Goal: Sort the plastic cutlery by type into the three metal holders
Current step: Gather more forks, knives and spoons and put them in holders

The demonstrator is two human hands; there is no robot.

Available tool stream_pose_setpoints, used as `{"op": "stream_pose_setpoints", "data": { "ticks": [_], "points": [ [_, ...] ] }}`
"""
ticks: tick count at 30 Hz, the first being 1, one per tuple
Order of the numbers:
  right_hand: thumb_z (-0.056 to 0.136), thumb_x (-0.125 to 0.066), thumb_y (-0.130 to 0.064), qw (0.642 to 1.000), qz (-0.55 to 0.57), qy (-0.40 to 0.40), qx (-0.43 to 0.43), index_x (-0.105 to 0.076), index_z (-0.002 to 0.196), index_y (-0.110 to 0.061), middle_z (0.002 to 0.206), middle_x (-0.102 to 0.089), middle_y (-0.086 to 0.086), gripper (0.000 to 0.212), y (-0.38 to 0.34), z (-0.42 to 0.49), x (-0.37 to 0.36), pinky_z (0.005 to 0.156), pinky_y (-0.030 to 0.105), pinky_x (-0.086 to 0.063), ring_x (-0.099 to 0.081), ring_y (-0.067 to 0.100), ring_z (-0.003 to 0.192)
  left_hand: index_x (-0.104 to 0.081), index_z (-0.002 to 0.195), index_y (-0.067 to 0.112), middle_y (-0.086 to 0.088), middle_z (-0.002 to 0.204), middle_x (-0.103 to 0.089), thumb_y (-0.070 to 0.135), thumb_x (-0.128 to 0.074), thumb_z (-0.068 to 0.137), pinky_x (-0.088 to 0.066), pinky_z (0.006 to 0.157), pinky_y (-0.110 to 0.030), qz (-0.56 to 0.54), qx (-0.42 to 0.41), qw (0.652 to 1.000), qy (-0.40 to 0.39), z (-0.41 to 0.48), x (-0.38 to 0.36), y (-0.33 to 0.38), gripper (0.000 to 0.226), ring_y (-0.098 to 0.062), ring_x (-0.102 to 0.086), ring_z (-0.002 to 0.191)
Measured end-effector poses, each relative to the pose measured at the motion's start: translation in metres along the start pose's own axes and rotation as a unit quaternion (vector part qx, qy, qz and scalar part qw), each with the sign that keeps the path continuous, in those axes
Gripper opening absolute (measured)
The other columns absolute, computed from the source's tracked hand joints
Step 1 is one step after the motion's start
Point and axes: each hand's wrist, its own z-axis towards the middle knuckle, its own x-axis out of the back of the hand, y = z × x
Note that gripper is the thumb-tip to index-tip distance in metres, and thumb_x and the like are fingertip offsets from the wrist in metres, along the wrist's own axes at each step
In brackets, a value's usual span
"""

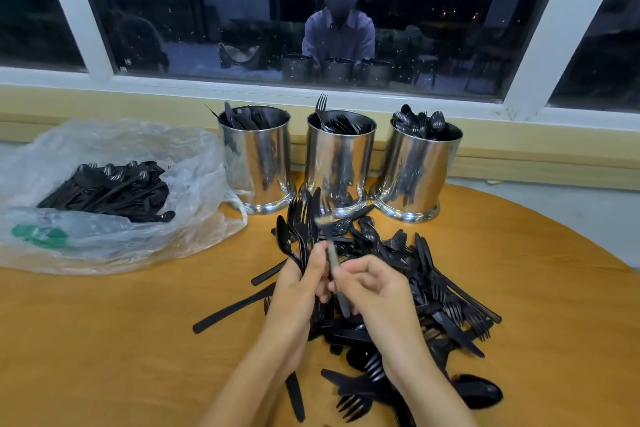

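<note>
Loose forks point(353, 404) lie under both wrists, at the near end of the pile point(433, 288) that spreads right of the grip; the left hand point(294, 288) curls tight round a bunch point(301, 218) of forks and a spoon, tips up; the right hand point(374, 288) pinches one blurry fork point(334, 258), touching that bunch; past the grip stand the knife holder point(258, 163), fork holder point(341, 163) and spoon holder point(417, 170), tops open; bare table point(104, 340) lies left of the grip, up to the bag point(194, 184); its round edge point(554, 229) curves far right.
</note>
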Motion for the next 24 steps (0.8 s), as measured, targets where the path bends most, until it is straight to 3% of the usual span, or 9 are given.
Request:
{"op": "stream_pose_setpoints", "data": {
  "ticks": [2,4,8,10,12,16,19,21,24],
  "points": [
    [0.088,-0.068,-0.015,0.998,-0.053,-0.018,0.011,-0.068,0.084,-0.011,0.073,-0.072,-0.003,0.006,0.001,-0.002,-0.004,0.059,0.013,-0.046,-0.064,0.001,0.065,-0.06,0.083,0.015,0.006,0.055,-0.051,0.046,-0.056,0.088,-0.049,0.061,-0.017,-0.003,-0.001,1.0,-0.003,-0.002,0.0,0.002,0.032,-0.004,-0.054,0.055],
    [0.086,-0.071,-0.016,0.996,-0.084,-0.021,0.028,-0.067,0.078,-0.013,0.07,-0.069,-0.002,0.009,0.004,-0.002,-0.006,0.057,0.016,-0.047,-0.062,0.003,0.061,-0.06,0.084,0.004,0.0,0.06,-0.052,0.047,-0.057,0.085,-0.05,0.058,-0.018,0.008,-0.003,1.0,-0.014,-0.003,0.002,0.004,0.042,-0.007,-0.056,0.057],
    [0.087,-0.068,-0.033,0.994,-0.078,0.02,0.071,-0.067,0.076,-0.017,0.063,-0.064,-0.01,0.02,-0.001,0.001,0.005,0.059,0.017,-0.045,-0.056,0.004,0.059,-0.06,0.105,0.001,-0.003,0.067,-0.049,0.041,-0.058,0.084,-0.041,0.055,-0.023,-0.025,0.049,0.997,-0.06,-0.001,0.006,0.007,0.046,-0.012,-0.046,0.057],
    [0.085,-0.062,-0.043,0.996,-0.034,0.051,0.065,-0.067,0.088,-0.022,0.063,-0.06,-0.016,0.022,-0.004,0.005,0.015,0.061,0.017,-0.044,-0.052,0.002,0.061,-0.059,0.118,0.001,0.002,0.064,-0.047,0.03,-0.053,0.094,-0.035,0.05,-0.019,-0.047,0.109,0.982,-0.144,-0.004,0.005,0.007,0.038,-0.007,-0.039,0.052],
    [0.083,-0.061,-0.046,0.999,0.013,0.045,0.022,-0.063,0.11,-0.028,0.067,-0.059,-0.018,0.033,-0.005,0.009,0.025,0.059,0.017,-0.044,-0.052,0.0,0.061,-0.058,0.119,0.004,0.003,0.064,-0.046,0.025,-0.049,0.099,-0.033,0.05,-0.019,-0.046,0.16,0.962,-0.217,-0.008,0.004,0.007,0.03,-0.007,-0.036,0.052],
    [0.084,-0.07,-0.032,0.998,0.047,0.049,-0.018,-0.048,0.131,-0.031,0.091,-0.056,-0.006,0.052,-0.002,0.014,0.035,0.056,0.018,-0.044,-0.053,-0.001,0.065,-0.059,0.117,0.005,0.002,0.066,-0.043,0.029,-0.05,0.098,-0.03,0.051,-0.019,-0.037,0.19,0.943,-0.271,-0.01,0.004,0.01,0.031,-0.008,-0.032,0.056],
    [0.081,-0.075,-0.032,0.998,0.037,0.017,-0.038,-0.054,0.116,-0.024,0.091,-0.057,0.002,0.041,-0.002,0.014,0.037,0.068,0.024,-0.049,-0.057,0.006,0.066,-0.064,0.112,0.008,0.001,0.067,-0.042,0.032,-0.053,0.097,-0.029,0.053,-0.02,-0.057,0.196,0.928,-0.311,-0.012,0.005,0.013,0.03,-0.009,-0.03,0.056],
    [0.086,-0.071,-0.031,0.998,0.036,-0.046,-0.022,-0.053,0.084,-0.01,0.071,-0.05,0.008,0.027,-0.004,0.012,0.035,0.056,0.02,-0.042,-0.044,0.009,0.05,-0.068,0.107,0.011,0.0,0.067,-0.043,0.033,-0.053,0.098,-0.03,0.053,-0.02,-0.064,0.212,0.913,-0.343,-0.014,0.004,0.014,0.028,-0.01,-0.031,0.056],
    [0.089,-0.068,-0.028,0.999,0.029,-0.017,0.004,-0.046,0.067,-0.002,0.058,-0.041,0.013,0.04,-0.004,0.011,0.034,0.045,0.019,-0.033,-0.034,0.012,0.042,-0.068,0.104,0.011,-0.001,0.071,-0.05,0.035,-0.048,0.101,-0.04,0.058,-0.021,-0.036,0.215,0.914,-0.344,-0.015,0.003,0.015,0.032,-0.01,-0.041,0.06]
  ]
}}
